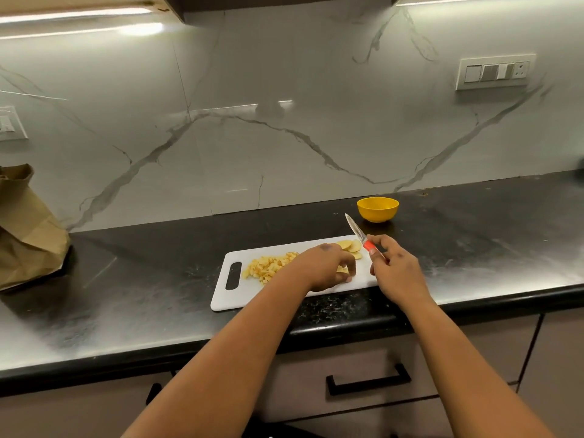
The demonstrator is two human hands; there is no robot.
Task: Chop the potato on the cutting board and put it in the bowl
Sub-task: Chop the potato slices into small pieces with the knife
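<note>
A white cutting board [246,292] lies on the black counter. A heap of small yellow potato cubes [268,267] sits on its left half, and a few round potato slices [349,245] lie at its far right corner. My left hand [325,267] reaches over the board's middle, fingertips down on a potato piece that is mostly hidden under the fingers. My right hand [393,267] grips a knife [358,233] by its red handle, blade raised and pointing away to the upper left. A yellow bowl [378,209] stands behind the board near the wall; its inside looks empty.
A crumpled brown paper bag [28,229] stands at the counter's far left. A marble backsplash rises behind, with a switch panel [494,72] at upper right. Drawers with a black handle [368,379] sit below the counter edge.
</note>
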